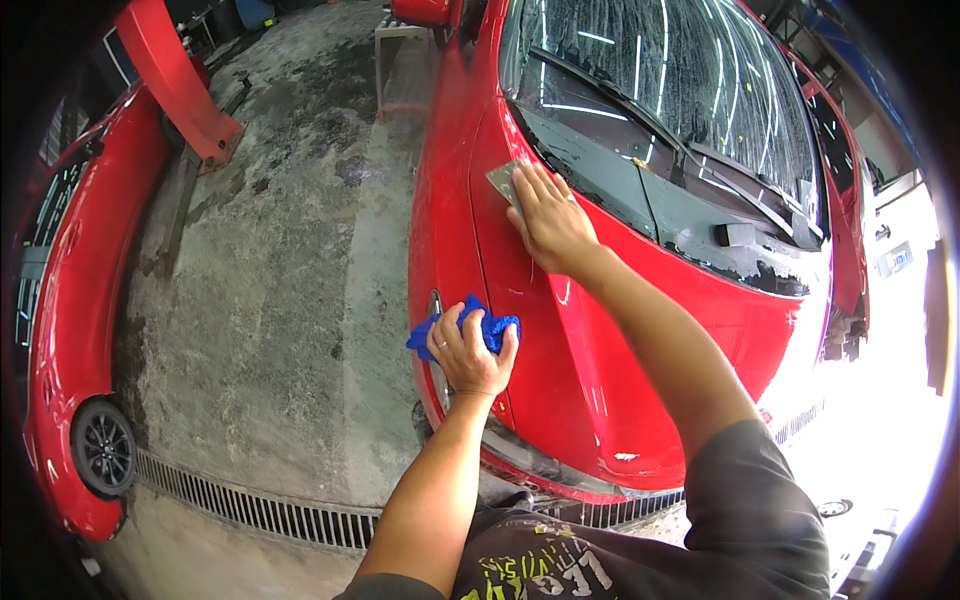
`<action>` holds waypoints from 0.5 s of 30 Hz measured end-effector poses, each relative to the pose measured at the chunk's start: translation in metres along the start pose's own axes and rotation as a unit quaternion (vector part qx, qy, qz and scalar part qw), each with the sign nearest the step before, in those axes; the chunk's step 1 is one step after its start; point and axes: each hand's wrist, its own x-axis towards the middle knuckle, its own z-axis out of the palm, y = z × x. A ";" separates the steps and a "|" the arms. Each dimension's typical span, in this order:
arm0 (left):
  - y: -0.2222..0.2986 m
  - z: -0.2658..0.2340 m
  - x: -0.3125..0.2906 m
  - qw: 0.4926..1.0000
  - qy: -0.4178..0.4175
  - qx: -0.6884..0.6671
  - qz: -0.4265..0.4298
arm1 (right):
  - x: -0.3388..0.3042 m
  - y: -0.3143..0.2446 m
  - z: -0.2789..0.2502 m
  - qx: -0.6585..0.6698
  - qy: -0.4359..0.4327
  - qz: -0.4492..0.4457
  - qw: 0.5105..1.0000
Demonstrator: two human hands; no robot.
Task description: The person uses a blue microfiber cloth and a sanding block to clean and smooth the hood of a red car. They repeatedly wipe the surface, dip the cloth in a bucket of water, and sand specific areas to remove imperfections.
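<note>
My left hand (472,352) is closed round a crumpled blue microfiber cloth (486,327), resting on the front left fender near the headlight. Farther up, my right hand (556,228) has its fingers laid together over a thin grey-brown sheet, apparently sandpaper (503,184). The sheet is pressed to the red hood (530,340) near its rear left edge, close to the windshield base, and its underside is hidden. Chipped patches of bare or dark material show along the black cowl panel (600,185) and the front edge of the hood.
Wiper arms (650,120) lie across the wet-looking windshield (640,60). Another red car (75,300) stands at the left, beside a red lift post (180,85). A slotted floor drain (250,508) crosses the stained concrete floor (270,250). A small metal table (400,32) stands behind the fender.
</note>
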 end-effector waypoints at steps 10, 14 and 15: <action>0.017 0.016 -0.010 1.000 -0.001 -0.010 0.005 | -0.018 0.036 -0.019 0.027 0.002 0.006 1.000; 0.000 0.009 -0.010 0.999 0.024 0.032 0.006 | -0.231 0.012 -0.045 -0.057 -0.088 -0.028 0.994; 0.004 0.010 -0.009 0.999 0.030 0.035 0.005 | -0.293 0.011 -0.062 -0.051 -0.147 -0.010 0.988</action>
